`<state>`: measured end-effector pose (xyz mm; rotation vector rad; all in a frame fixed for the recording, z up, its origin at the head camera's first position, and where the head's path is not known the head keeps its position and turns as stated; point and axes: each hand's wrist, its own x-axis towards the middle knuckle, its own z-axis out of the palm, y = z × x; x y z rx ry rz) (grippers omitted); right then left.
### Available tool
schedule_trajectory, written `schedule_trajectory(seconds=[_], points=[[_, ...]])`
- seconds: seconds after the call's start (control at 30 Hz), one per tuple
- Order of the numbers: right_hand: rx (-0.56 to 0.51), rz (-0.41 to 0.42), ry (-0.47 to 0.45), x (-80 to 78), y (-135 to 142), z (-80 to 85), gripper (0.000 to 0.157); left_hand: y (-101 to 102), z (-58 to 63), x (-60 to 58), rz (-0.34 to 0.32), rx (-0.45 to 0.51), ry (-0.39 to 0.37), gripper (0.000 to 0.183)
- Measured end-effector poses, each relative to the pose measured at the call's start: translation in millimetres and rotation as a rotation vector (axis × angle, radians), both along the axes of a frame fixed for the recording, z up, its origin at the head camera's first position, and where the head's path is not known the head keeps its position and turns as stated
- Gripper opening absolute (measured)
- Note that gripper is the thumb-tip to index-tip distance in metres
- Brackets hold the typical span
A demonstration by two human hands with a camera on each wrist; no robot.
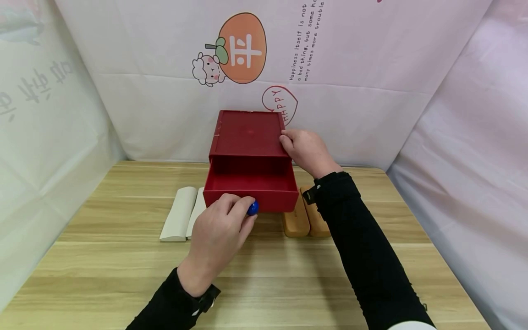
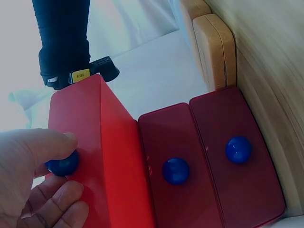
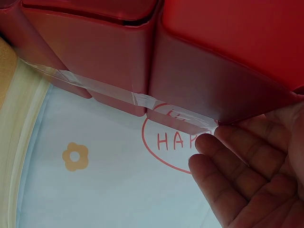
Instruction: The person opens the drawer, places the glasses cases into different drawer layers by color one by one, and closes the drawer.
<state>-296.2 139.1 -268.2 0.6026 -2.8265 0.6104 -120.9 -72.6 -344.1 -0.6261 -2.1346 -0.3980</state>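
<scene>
A dark red chest of drawers (image 1: 251, 133) stands at the back of the table, its top drawer (image 1: 268, 200) pulled out so that the red inside shows. My left hand (image 1: 220, 227) pinches the round blue knob (image 1: 253, 208) on that drawer's front between thumb and fingers. Two lower drawers, each with its own blue knob (image 2: 175, 171), are closed in the left wrist view. At the chest's upper right edge rests my right hand (image 1: 307, 149). Its extended fingers (image 3: 221, 190) touch the side near the clear tape (image 3: 142, 99) in the right wrist view.
White blocks (image 1: 178, 214) lie left of the chest, partly behind my left hand. To its right are tan wooden blocks (image 1: 296, 222), partly behind my right sleeve. A printed white cloth (image 1: 165, 114) hangs behind the wooden table (image 1: 264, 284).
</scene>
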Motion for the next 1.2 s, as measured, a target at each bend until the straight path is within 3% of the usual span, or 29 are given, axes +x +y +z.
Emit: schedule_trajectory(seconds=[1.2], points=[[-0.018,0.002,0.002,1.2,-1,-0.4,0.047,2,-4.7,12.8,-0.016,-0.010,0.000,0.032]])
